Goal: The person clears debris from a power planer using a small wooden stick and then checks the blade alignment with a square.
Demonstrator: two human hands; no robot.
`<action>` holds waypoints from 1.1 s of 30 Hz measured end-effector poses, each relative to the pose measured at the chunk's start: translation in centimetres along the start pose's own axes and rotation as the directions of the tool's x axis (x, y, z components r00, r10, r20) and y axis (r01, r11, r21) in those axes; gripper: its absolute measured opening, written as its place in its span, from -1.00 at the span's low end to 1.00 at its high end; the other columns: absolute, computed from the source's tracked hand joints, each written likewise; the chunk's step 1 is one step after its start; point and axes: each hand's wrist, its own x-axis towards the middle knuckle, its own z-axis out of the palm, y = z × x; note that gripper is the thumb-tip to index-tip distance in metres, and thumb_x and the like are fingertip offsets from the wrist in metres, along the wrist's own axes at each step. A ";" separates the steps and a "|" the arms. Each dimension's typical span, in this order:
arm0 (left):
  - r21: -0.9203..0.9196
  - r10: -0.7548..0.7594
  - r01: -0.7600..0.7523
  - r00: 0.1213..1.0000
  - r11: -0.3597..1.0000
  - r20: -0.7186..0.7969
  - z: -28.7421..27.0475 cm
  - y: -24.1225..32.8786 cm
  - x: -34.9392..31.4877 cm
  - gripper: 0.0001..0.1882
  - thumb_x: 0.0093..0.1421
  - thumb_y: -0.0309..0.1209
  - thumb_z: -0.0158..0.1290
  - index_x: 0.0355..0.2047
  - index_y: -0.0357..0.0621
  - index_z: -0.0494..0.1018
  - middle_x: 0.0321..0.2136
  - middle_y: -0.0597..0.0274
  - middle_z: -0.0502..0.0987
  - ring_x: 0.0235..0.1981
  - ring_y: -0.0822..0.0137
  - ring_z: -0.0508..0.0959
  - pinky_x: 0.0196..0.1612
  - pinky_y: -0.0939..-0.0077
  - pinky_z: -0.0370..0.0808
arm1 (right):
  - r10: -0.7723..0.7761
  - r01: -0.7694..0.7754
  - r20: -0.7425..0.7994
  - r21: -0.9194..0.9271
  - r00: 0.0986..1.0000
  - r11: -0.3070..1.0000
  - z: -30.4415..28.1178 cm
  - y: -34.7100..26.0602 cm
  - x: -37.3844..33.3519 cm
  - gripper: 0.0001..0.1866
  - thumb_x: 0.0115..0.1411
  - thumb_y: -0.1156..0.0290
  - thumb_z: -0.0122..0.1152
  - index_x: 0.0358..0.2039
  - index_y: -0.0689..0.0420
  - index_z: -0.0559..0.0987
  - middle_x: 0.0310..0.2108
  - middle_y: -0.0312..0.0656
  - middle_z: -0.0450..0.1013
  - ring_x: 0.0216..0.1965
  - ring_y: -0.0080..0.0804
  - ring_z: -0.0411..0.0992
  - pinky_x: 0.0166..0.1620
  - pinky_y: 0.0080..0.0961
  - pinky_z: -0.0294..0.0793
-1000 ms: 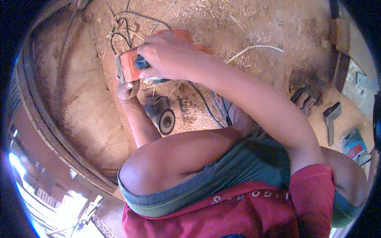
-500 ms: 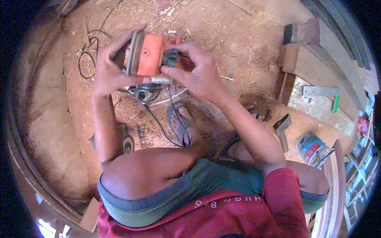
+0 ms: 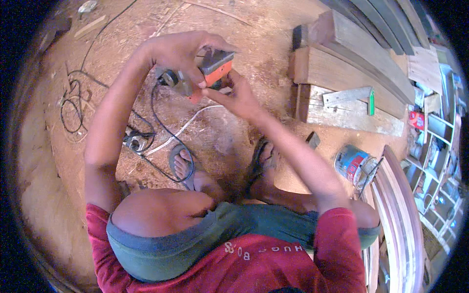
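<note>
Head view. Orange power tool (image 3: 220,72) held up off the floor (image 3: 234,146), beyond the person's feet, tilted, its flat dark face turned upward. Left hand (image 3: 178,52) wrapped round it from the left: fingers arched over the far side, thumb on the near side. Right hand (image 3: 240,97) closed on its near right part, thumb and fingers pinching; exact contact partly hidden. Dark cord (image 3: 155,108) hangs from the tool's left end and curves toward the left foot (image 3: 183,165). Grey metal item (image 3: 138,141) on the floor left of that foot, kind unclear; pale strip (image 3: 181,129) just beside it. Wood shavings scattered about.

To the right: stacked beams (image 3: 356,49); square (image 3: 348,96) with green handle lying on the nearest one. Bucket (image 3: 349,161), blue and red, stands near curved planks (image 3: 399,210). Shelves (image 3: 436,146) at far right.
</note>
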 end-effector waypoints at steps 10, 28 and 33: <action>-0.075 -0.202 0.265 0.863 0.961 0.463 3.9 2.4 5.4 -0.16 -0.11 -0.15 0.42 0.16 -0.21 0.37 -0.03 0.02 0.52 0.03 0.12 0.53 0.08 0.18 0.46 | 0.288 -0.191 -0.184 -0.982 0.940 -0.006 -41.3 -7.3 -4.9 -0.48 0.23 0.22 0.28 0.10 0.28 0.47 0.04 0.18 0.48 0.06 0.10 0.48 0.08 -0.15 0.49; 0.232 -0.036 0.494 0.474 0.838 -0.880 23.1 4.3 -2.5 -0.33 -0.09 -0.32 0.36 0.10 0.02 0.48 0.25 0.14 0.34 0.32 -0.01 0.30 0.22 -0.01 0.35 | 0.147 -0.417 -0.587 -0.356 0.796 0.836 -43.9 -8.2 -11.7 -0.69 0.11 0.44 0.39 -0.16 0.17 0.49 -0.41 -0.21 0.48 -0.48 -0.51 0.49 -0.46 -0.56 0.46; 0.215 -0.034 0.519 0.428 0.827 -0.903 24.1 4.0 -3.1 -0.40 0.02 -0.27 0.32 0.11 -0.01 0.47 0.15 0.09 0.40 0.16 -0.02 0.42 0.15 0.03 0.39 | -0.048 -0.127 -0.438 -0.362 0.898 0.923 -36.7 -17.5 -11.5 -0.59 0.23 0.17 0.33 -0.08 0.14 0.41 -0.48 -0.26 0.41 -0.59 -0.51 0.34 -0.53 -0.60 0.29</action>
